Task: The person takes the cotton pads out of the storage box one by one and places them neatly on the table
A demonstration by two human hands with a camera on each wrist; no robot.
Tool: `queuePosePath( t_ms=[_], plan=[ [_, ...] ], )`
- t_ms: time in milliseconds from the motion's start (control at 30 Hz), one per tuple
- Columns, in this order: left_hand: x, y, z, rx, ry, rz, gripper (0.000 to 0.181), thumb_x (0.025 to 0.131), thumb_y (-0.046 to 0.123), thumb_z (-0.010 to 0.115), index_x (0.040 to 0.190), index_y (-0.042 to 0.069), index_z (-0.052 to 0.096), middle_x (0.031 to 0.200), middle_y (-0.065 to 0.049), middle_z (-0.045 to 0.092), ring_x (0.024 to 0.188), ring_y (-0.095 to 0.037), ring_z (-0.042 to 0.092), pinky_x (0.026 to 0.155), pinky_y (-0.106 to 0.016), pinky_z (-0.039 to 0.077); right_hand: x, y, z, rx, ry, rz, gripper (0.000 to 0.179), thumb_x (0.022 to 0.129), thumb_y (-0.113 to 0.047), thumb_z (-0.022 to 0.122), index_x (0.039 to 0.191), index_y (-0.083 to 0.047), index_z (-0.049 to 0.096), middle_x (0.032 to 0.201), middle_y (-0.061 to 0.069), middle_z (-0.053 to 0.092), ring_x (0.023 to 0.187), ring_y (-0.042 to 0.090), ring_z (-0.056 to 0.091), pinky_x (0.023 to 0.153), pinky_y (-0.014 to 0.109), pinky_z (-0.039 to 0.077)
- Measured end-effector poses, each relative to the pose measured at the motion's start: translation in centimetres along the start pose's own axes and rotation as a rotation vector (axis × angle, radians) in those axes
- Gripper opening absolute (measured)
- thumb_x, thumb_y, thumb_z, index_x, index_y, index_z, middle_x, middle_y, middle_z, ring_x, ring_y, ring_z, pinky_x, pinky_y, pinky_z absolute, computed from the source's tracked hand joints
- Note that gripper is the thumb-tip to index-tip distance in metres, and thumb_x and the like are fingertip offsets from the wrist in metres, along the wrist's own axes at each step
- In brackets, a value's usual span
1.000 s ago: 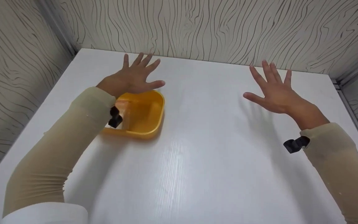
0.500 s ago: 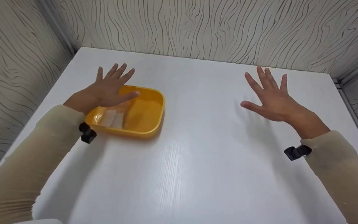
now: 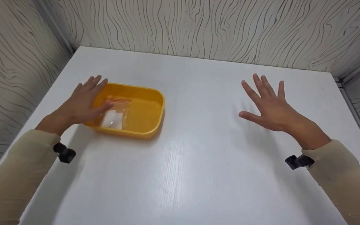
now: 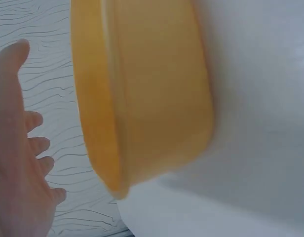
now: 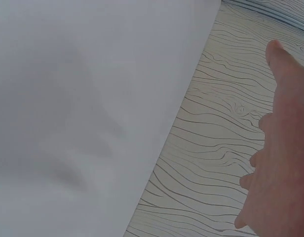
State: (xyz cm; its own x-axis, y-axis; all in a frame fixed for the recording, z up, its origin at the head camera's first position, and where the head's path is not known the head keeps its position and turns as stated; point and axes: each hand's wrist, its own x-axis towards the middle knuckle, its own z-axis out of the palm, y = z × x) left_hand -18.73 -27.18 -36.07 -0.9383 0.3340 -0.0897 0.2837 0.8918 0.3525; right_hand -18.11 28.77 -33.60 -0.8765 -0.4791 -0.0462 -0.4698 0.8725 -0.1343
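While the clear bag (image 3: pixel 118 113) lies in the yellow tray (image 3: pixel 144 115), L of ctr. on the white table (image 3: pixel 198 156), the L hand (image 3: pixel 81 104), empty, has shifted left, baring it; apparently no grip yet. R hand (image 3: pixel 272 111), fingers spread, hangs well apart, also empty. Tray's L end partly hidden by L hand; white contents (image 3: pixel 111 120), any hand–tray contact unclear.

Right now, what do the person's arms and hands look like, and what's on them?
The left sleeve and right sleeve are both plain beige and end around the wrists. There you can see a left gadget and a right gadget, both small, black and blocky. The left hand and right hand wear no gloves.
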Motion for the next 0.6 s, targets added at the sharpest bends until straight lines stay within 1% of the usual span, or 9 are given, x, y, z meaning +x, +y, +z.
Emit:
queuePosePath(
  t_ms=[100, 267, 433, 600],
  plan=[
    [-0.8, -1.0, 0.6, -0.021, 0.003, -0.019, 0.093, 0.099, 0.062, 0.048, 0.164, 0.006, 0.012, 0.169, -0.023, 0.001, 0.155, -0.043, -0.004, 0.121, -0.063, -0.004, -0.3, -0.2, 0.2, 0.0, 0.005, -0.011, 0.088, 0.101, -0.059, 0.051, 0.166, -0.022, 0.004, 0.17, 0.018, -0.009, 0.155, 0.04, -0.009, 0.113, 0.071, -0.017],
    [-1.5, -2.1, 1.5, -0.031, -0.042, -0.078, 0.1, 0.097, 0.066, 0.05, 0.164, 0.007, 0.006, 0.168, -0.022, -0.008, 0.154, -0.043, -0.011, 0.119, -0.066, -0.009, -0.8, -0.6, 0.6, 0.006, 0.012, -0.044, 0.088, 0.102, -0.059, 0.05, 0.166, -0.022, 0.003, 0.169, 0.019, -0.009, 0.155, 0.04, -0.009, 0.112, 0.072, -0.017],
    [-2.1, -2.8, 2.5, -0.038, -0.084, -0.108, 0.107, 0.094, 0.065, 0.055, 0.163, 0.006, -0.001, 0.168, -0.021, -0.013, 0.154, -0.042, -0.013, 0.117, -0.066, -0.012, -1.0, -1.0, 1.2, 0.014, 0.006, -0.058, 0.088, 0.101, -0.059, 0.051, 0.166, -0.022, 0.003, 0.169, 0.019, -0.007, 0.155, 0.04, -0.008, 0.112, 0.073, -0.016],
    [-2.4, -3.1, 2.9, -0.051, -0.07, -0.107, 0.112, 0.091, 0.063, 0.061, 0.163, 0.005, -0.002, 0.168, -0.022, -0.012, 0.154, -0.043, -0.01, 0.119, -0.065, -0.01, -1.2, -1.2, 1.8, 0.037, 0.016, -0.068, 0.088, 0.101, -0.057, 0.053, 0.166, -0.021, 0.004, 0.17, 0.019, -0.006, 0.155, 0.041, -0.005, 0.113, 0.072, -0.016]
  ],
)
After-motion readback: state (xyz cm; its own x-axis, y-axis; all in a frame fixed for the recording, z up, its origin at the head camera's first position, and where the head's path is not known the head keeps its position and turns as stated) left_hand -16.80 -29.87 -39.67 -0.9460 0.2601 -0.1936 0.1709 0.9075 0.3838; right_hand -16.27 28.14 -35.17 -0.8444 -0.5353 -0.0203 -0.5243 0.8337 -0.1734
